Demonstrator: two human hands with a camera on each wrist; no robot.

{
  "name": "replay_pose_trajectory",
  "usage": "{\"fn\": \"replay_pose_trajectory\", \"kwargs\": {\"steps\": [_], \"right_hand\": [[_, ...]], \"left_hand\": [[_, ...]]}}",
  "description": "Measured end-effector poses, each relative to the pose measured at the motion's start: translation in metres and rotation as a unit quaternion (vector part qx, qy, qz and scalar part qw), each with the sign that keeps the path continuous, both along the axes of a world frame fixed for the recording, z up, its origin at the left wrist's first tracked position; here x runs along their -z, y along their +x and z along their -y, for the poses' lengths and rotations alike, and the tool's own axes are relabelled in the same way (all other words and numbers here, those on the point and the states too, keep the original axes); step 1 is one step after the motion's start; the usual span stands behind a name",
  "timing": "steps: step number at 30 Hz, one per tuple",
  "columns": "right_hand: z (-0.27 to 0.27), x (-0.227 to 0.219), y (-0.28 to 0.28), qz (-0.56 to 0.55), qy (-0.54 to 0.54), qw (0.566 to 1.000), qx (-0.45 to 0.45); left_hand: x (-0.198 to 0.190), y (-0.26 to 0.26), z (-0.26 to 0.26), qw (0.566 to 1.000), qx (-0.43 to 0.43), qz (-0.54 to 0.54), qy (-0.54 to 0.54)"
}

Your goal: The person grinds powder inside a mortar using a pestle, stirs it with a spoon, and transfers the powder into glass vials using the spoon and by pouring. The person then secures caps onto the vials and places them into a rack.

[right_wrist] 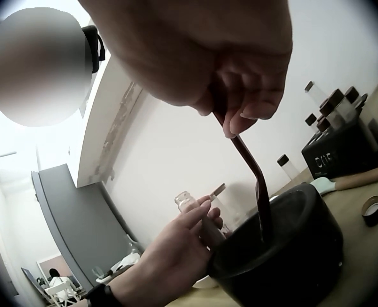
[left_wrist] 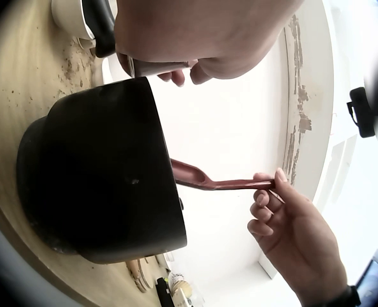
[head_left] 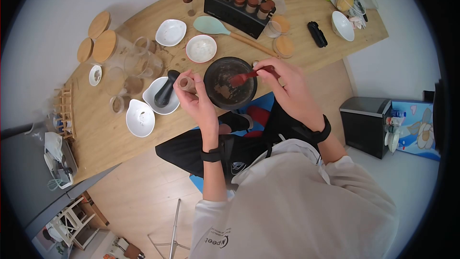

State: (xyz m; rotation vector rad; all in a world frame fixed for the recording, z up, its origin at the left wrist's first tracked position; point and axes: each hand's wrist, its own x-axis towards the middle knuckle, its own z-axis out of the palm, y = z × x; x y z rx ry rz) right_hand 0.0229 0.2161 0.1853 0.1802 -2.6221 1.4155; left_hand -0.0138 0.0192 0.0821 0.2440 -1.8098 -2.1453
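My left hand [head_left: 200,108] grips a small open glass spice bottle [head_left: 187,84] with brown powder in it, just left of a black mortar [head_left: 208,97]. In the right wrist view the bottle [right_wrist: 186,202] leans with its mouth upward beside the mortar's rim. Between thumb and fingers, my right hand [head_left: 291,91] pinches the handle of a dark red spoon [head_left: 238,80], whose head is down inside the mortar. Brown powder [head_left: 222,90] lies on the mortar's floor. The mortar's tall wall [left_wrist: 106,173] hides the spoon's head in the left wrist view.
A black pestle [head_left: 164,97] rests in a white bowl [head_left: 152,88] left of the mortar. Behind stand white dishes [head_left: 171,32], a spatula [head_left: 211,25] and a black rack [head_left: 225,13] of capped bottles. A small cap [right_wrist: 373,211] lies right of the mortar.
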Motion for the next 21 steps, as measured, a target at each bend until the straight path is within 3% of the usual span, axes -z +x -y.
{"fn": "replay_pose_trajectory", "kwargs": {"steps": [3, 9, 14, 17, 21], "right_hand": [[0.009, 0.006, -0.003, 0.036, 0.036, 0.998, -0.026], [0.032, 0.013, -0.013, -0.004, 0.072, 0.996, -0.044], [0.040, 0.010, -0.025, 0.020, 0.023, 0.998, -0.062], [0.042, 0.012, -0.027, -0.040, 0.086, 0.994, -0.046], [0.042, 0.006, -0.022, -0.013, 0.132, 0.991, -0.030]], "left_hand": [[0.007, 0.001, 0.003, 1.000, -0.001, 0.018, 0.007], [0.012, 0.003, 0.000, 0.993, 0.027, 0.053, -0.106], [0.031, 0.001, 0.002, 0.974, 0.022, -0.030, -0.223], [0.030, 0.000, 0.001, 0.976, 0.023, -0.032, -0.213], [0.035, 0.000, 0.001, 0.979, 0.018, -0.036, -0.201]]}}
